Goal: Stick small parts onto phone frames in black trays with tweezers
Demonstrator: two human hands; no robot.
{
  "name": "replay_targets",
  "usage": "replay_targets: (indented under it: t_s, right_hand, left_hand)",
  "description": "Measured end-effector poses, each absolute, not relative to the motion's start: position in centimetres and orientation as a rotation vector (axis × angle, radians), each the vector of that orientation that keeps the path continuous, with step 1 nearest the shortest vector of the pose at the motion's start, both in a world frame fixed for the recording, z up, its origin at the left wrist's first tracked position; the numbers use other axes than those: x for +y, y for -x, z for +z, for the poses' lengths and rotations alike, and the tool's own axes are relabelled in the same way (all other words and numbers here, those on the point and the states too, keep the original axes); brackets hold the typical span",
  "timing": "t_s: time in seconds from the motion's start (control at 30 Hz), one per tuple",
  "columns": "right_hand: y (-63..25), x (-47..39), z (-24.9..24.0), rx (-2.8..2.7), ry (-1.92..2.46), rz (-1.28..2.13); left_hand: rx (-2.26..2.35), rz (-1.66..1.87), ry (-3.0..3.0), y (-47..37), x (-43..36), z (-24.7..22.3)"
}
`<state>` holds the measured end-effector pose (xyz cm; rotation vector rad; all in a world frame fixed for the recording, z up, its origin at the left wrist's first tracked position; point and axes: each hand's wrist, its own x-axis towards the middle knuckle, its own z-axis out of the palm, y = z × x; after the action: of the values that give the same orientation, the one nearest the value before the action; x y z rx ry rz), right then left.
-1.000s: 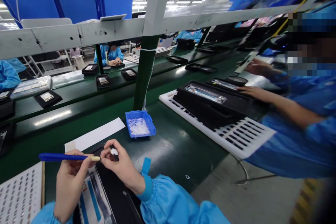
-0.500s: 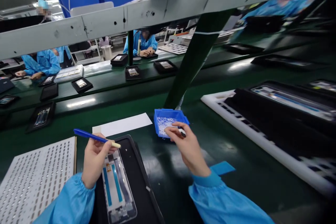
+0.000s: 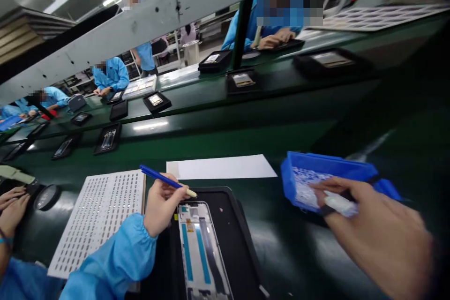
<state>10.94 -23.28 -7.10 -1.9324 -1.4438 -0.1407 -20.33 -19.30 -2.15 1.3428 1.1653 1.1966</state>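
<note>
My left hand (image 3: 162,208) pinches a blue pen-like tool (image 3: 163,178) with a cream tip, held just above the top end of a phone frame (image 3: 197,260). The frame has two blue-green strips and lies in a black tray (image 3: 235,229). My right hand (image 3: 379,229), blurred, is at a blue bin (image 3: 337,161) of small whitish pieces (image 3: 305,186). Its fingertips are closed over the pieces, around a dark item that I cannot make out.
A white strip (image 3: 221,168) lies behind the tray. Left of it is a white slotted board (image 3: 100,215). Another person's hands (image 3: 14,211) rest beside a round lens (image 3: 48,197). Beyond, black trays (image 3: 107,139) line the green bench, with people in blue opposite.
The view has turned left and the bench things sit further right in it. My right hand has gone lower into the blue bin. My left hand keeps the blue tool over the phone frame.
</note>
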Motion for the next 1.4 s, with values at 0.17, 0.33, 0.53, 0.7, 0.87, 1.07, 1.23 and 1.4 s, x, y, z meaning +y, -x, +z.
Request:
replay_targets:
  t_s: [0.17,0.33,0.53,0.7,0.87,1.07,1.23,1.4]
  right_hand:
    - [-5.2,-23.5,-5.4,-1.694,1.612,0.115]
    - [0.4,-22.4,-5.9,-1.958,1.275,0.263]
    - [2.3,-22.1,-6.7,-1.938,1.299,0.368]
    - [2.1,-22.8,-7.1,-1.875,1.258,0.428]
    - [2.1,-22.9,-7.4,-1.815,1.276,0.511]
    - [2.2,-22.9,-7.4,-1.790,1.268,0.551]
    - [2.2,-23.1,-7.5,-1.773,1.276,0.565]
    - [2.2,-23.1,-7.6,-1.758,1.273,0.590]
  left_hand:
    - [1.267,1.139,-1.509,21.9,-19.3,-2.4]
    - [1.274,0.982,-1.696,22.7,-19.6,-2.7]
    - [1.275,0.908,-1.735,22.6,-19.7,-3.4]
    - [1.295,0.877,-1.760,22.4,-19.8,-3.4]
    - [1.272,0.814,-1.870,21.9,-19.9,-2.7]
    - [1.275,0.761,-2.027,21.4,-20.0,-1.9]
    - [1.269,0.735,-2.111,21.5,-20.0,-1.9]
    - [1.278,0.656,-2.311,21.2,-20.1,-1.6]
